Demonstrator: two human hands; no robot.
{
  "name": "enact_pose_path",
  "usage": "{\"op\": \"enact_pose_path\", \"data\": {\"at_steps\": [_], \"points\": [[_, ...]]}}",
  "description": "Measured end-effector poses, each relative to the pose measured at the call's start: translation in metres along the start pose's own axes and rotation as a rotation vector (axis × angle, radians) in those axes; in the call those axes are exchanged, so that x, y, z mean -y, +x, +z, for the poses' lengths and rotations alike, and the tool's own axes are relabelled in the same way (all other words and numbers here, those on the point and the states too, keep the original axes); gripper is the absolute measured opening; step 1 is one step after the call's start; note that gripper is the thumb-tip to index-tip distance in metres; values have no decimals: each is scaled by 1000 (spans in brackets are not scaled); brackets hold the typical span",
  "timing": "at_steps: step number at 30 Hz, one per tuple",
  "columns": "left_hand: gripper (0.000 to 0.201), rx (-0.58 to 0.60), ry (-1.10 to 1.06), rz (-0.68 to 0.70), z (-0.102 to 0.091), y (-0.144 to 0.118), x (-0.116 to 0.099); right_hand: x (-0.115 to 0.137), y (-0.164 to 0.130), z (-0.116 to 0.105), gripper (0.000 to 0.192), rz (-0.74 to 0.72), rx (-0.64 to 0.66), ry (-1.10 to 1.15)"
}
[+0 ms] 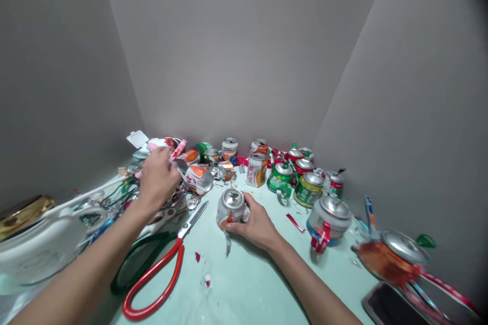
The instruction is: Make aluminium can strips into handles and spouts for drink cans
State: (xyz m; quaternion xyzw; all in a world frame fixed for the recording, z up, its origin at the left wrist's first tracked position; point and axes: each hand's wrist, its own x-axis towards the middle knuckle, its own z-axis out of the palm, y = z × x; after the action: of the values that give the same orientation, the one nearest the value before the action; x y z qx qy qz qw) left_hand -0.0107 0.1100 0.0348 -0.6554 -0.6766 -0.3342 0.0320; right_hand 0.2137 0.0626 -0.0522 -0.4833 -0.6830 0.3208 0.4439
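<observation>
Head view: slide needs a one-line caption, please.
Right hand grips a cut silver-and-orange can; left hand reaches the pink pen, red-handled scissors between.

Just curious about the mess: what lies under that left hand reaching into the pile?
Under the left hand lies a heap of cut can scraps and dark wires. A pink pen-like tool pokes out past the fingers. Whatever the palm covers is hidden.

I see even, soft overhead light on the pale bench [244, 284], with only faint shadows and small glints on the can tops. My wide lens bends the edges, where the corners darken and the nearest objects blur.
</observation>
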Motion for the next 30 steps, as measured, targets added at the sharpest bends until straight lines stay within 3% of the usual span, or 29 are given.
{"op": "enact_pose_path", "data": {"at_steps": [3,4,6,9,18,23,30], "points": [[49,286,-192,271,2,-34,-32,-2,-2,5,64,-34,-80,-8],[57,442,-379,324,6,-44,-39,-2,-2,7,64,-40,-110,-20],[63,556,-625,314,15,-59,-45,-2,-3,9,64,-46,-156,-45],[60,532,-741,283,28,-67,-43,-1,-3,11,62,-77,-183,-55],[33,364,-693,202,42,-70,-39,-1,-4,16,65,-127,-213,-111],[31,296,-627,338,44,-71,-40,-3,-3,17,65,-149,-216,-128],[34,340,-592,424,46,-70,-44,-7,-4,17,59,-177,-245,-168]]}}
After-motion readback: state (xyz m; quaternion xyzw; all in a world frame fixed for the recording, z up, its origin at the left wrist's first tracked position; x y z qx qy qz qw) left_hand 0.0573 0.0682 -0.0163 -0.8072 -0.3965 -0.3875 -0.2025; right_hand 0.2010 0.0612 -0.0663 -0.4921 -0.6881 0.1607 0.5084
